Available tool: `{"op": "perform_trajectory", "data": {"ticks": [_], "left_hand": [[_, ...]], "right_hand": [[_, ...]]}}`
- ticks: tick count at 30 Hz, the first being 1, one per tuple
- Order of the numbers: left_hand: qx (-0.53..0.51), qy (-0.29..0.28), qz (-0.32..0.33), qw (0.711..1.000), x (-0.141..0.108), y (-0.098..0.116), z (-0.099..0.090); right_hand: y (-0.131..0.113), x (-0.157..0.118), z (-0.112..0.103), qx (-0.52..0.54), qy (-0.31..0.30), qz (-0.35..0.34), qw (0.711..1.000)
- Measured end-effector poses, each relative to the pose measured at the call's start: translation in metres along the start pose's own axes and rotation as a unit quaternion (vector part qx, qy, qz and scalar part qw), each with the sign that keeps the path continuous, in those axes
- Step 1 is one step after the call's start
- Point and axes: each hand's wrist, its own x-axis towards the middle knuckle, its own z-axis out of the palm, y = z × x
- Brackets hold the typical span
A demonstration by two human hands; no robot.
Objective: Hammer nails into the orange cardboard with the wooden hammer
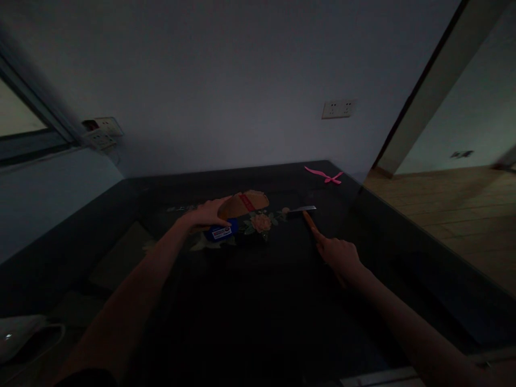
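My left hand [207, 213] grips the left end of a tan, rounded piece with a red band [246, 202] across it; its kind is unclear in the dim light. Just below the thumb lies a blue item with a white label [221, 232]. My right hand [338, 255] is closed around a wooden-handled tool [312, 224], which points away and to the left. At its far end a narrow metal bar [303, 208] lies crosswise, like a tool head. Between the two hands, a printed flower [261, 222] shows on the dark surface.
The dark tabletop [250, 301] meets a pale wall at the back. A pink ribbon [328, 176] lies near the far right corner. Wall sockets [338, 109] are above it. A white object with a cord [20, 334] stands at the lower left; a dark flat slab [447, 295] lies right.
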Motion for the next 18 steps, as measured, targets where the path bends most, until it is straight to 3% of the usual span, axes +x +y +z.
{"op": "perform_trajectory", "data": {"ticks": [10,18], "left_hand": [[0.026,-0.045,0.060,0.997,0.020,0.071,0.007],[0.035,-0.046,0.090,0.994,0.017,0.090,0.008]], "right_hand": [[0.001,-0.005,-0.004,-0.008,-0.012,0.002,1.000],[0.004,-0.002,-0.003,-0.007,-0.031,0.002,0.999]]}}
